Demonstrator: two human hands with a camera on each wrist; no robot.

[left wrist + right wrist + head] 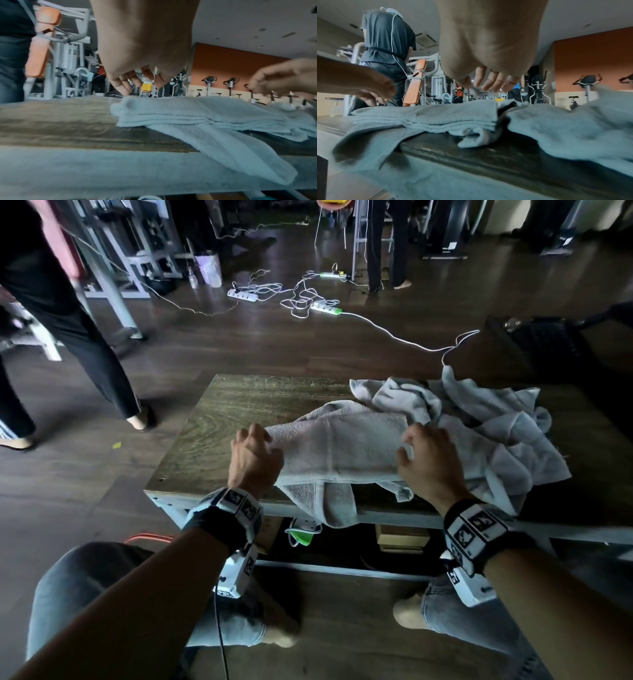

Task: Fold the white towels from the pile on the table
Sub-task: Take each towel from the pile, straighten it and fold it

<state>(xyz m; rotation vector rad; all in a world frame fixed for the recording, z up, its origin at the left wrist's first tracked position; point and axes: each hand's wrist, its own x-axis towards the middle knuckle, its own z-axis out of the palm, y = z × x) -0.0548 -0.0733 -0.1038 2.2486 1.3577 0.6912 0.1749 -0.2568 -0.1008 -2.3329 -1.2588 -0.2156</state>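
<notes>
A white towel (339,453) lies folded in layers along the near edge of the wooden table (239,412). One end of it (329,505) droops over the front rim. My left hand (255,453) hovers at the towel's left end, fingers (123,86) hanging loosely and holding nothing. My right hand (424,460) is over the towel's right end with fingers (491,81) relaxed and spread, also empty. The pile of crumpled white towels (486,422) sits just right of it. From the wrists I see the folded towel (188,112) (436,115) below each palm.
A person in dark trousers (85,337) stands on the floor left of the table. White power strips and tangled cables (308,299) lie on the floor beyond it. A dark bag (548,344) is at the far right. Gym machines (68,60) fill the background.
</notes>
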